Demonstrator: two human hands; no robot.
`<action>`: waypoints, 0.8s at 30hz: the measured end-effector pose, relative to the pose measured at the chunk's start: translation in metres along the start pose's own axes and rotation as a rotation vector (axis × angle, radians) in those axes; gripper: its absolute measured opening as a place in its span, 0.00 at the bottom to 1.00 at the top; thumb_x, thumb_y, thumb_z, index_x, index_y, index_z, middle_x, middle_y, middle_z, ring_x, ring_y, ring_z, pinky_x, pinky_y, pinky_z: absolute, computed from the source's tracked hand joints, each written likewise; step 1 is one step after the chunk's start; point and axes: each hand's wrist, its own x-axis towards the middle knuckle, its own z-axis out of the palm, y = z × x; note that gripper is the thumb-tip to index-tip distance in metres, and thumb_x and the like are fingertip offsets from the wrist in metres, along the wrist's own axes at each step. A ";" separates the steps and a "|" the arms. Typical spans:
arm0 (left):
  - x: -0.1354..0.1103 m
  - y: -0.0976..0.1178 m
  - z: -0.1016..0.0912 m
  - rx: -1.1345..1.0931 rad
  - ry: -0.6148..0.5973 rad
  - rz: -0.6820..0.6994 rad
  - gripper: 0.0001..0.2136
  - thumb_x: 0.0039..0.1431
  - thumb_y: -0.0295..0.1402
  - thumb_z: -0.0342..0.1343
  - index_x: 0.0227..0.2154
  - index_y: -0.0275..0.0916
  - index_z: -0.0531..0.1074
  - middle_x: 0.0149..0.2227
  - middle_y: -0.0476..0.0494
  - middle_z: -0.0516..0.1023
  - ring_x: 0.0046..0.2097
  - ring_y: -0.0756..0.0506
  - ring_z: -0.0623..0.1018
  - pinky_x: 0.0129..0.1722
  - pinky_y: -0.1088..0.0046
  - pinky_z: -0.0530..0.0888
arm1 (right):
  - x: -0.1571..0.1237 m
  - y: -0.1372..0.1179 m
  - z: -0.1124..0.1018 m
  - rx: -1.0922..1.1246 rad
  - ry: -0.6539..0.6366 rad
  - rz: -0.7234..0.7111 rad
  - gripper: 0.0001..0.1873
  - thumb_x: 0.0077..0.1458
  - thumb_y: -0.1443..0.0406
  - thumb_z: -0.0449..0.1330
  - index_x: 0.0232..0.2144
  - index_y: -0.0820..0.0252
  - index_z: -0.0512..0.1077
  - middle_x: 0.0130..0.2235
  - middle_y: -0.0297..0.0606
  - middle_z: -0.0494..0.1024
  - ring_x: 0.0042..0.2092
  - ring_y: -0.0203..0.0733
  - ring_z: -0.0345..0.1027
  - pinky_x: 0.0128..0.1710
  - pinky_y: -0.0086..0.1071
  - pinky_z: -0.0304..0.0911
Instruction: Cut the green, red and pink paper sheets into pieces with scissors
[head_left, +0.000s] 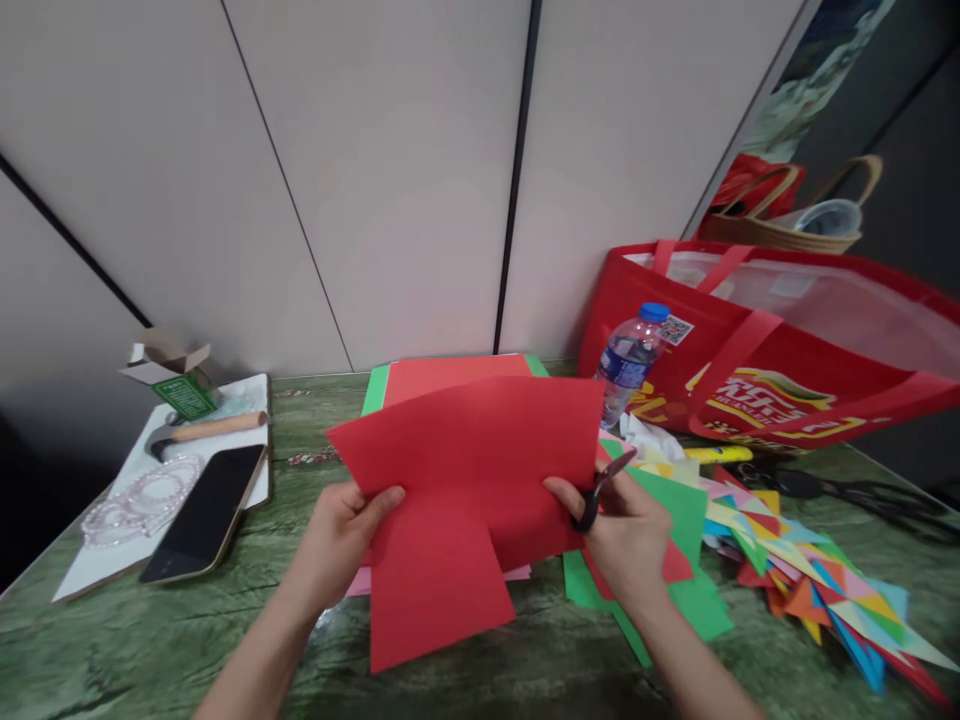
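Observation:
A large red paper sheet [465, 480] is held up over the green marble table [150, 650]. My left hand [341, 540] pinches its left edge, thumb on top. My right hand [626, 530] grips its right edge and also holds dark-handled scissors [596, 495], fingers through the loops. Under the sheet lies a stack of red and green paper [450, 375]. More green paper [675, 520] lies beneath my right hand.
Coloured paper triangles [810, 580] spread at the right. A water bottle [630, 360] and a red tote bag [787, 340] stand behind them. At the left a white board [90, 570] carries a phone [206, 510], bead bracelets [142, 495], a hammer [202, 430] and a small box [176, 375].

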 end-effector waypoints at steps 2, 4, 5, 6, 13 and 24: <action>-0.001 0.002 0.002 -0.057 0.032 -0.025 0.11 0.45 0.36 0.61 0.33 0.38 0.75 0.26 0.47 0.80 0.27 0.45 0.78 0.28 0.71 0.74 | 0.001 0.000 0.002 0.053 -0.047 0.093 0.13 0.39 0.62 0.66 0.29 0.60 0.71 0.24 0.32 0.72 0.26 0.37 0.63 0.27 0.29 0.61; -0.003 0.005 0.004 -0.094 0.064 -0.061 0.14 0.45 0.37 0.61 0.36 0.38 0.73 0.26 0.47 0.80 0.24 0.45 0.78 0.25 0.70 0.74 | 0.002 0.000 0.004 0.112 -0.135 0.198 0.14 0.38 0.61 0.66 0.29 0.61 0.70 0.21 0.29 0.69 0.23 0.35 0.60 0.22 0.27 0.59; -0.003 0.006 0.003 -0.098 0.082 -0.068 0.15 0.45 0.37 0.61 0.37 0.38 0.73 0.25 0.47 0.80 0.23 0.45 0.78 0.24 0.69 0.74 | 0.002 0.000 0.004 0.138 -0.207 0.246 0.15 0.38 0.60 0.66 0.29 0.61 0.69 0.20 0.28 0.68 0.22 0.34 0.59 0.21 0.26 0.58; -0.002 0.008 0.002 -0.093 0.099 -0.066 0.15 0.45 0.37 0.61 0.37 0.38 0.72 0.25 0.47 0.80 0.23 0.45 0.78 0.23 0.70 0.74 | 0.003 0.000 0.005 0.157 -0.290 0.288 0.16 0.38 0.60 0.67 0.29 0.61 0.69 0.19 0.28 0.68 0.21 0.34 0.59 0.20 0.26 0.57; 0.003 0.009 -0.010 -0.110 0.095 -0.035 0.17 0.44 0.35 0.62 0.39 0.37 0.71 0.27 0.46 0.80 0.25 0.44 0.78 0.25 0.69 0.75 | 0.003 0.001 0.004 0.141 -0.236 0.244 0.15 0.35 0.62 0.68 0.25 0.61 0.67 0.20 0.27 0.65 0.23 0.33 0.58 0.22 0.27 0.57; 0.008 -0.001 -0.015 0.082 0.088 -0.013 0.12 0.45 0.37 0.61 0.34 0.39 0.72 0.30 0.46 0.81 0.30 0.42 0.79 0.27 0.69 0.75 | 0.007 -0.013 -0.007 0.139 -0.100 0.165 0.18 0.45 0.60 0.62 0.39 0.59 0.68 0.27 0.34 0.72 0.29 0.38 0.67 0.32 0.34 0.63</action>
